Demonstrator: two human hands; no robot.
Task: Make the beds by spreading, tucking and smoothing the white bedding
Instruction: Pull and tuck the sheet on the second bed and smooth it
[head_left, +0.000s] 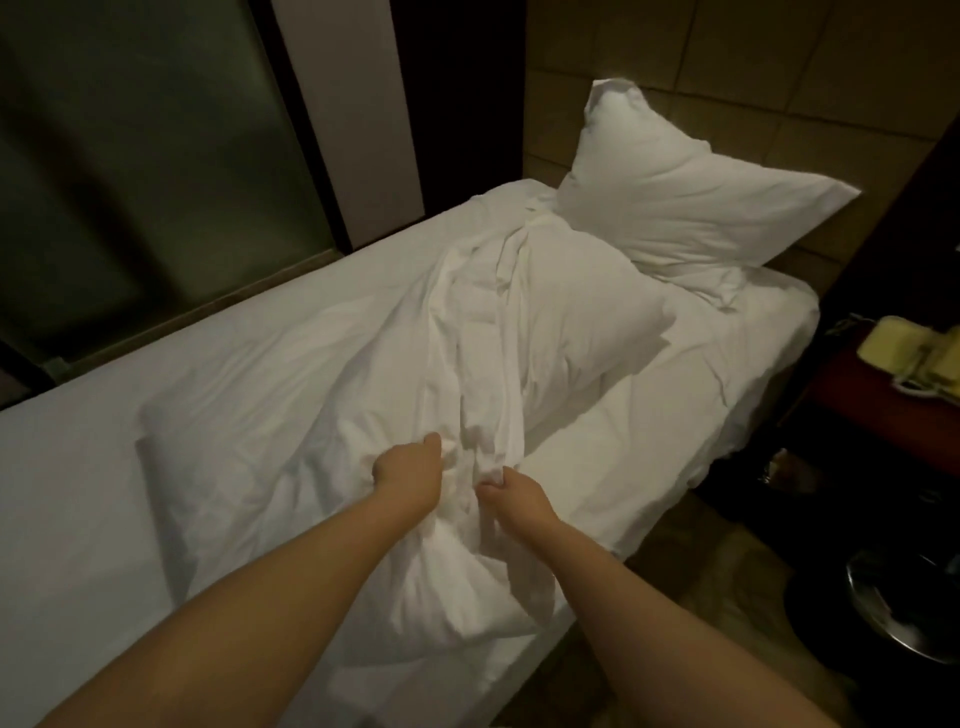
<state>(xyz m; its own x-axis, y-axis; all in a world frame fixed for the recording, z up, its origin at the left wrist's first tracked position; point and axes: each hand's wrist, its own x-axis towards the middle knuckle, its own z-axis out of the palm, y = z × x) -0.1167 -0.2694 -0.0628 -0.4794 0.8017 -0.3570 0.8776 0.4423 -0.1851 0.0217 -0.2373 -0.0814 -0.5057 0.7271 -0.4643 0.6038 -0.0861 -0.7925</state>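
Left hand (408, 470) and right hand (519, 491), frame centre: fingers of both clenched on bunched white duvet (467, 353) lying crumpled across bed (78, 467). Pillow (691, 202) upper right, propped against headboard.

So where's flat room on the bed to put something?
The bare sheet left of the duvet, and the strip between duvet and glass. The middle is crowded: left hand and right hand grip the duvet. The pillow fills the head end.
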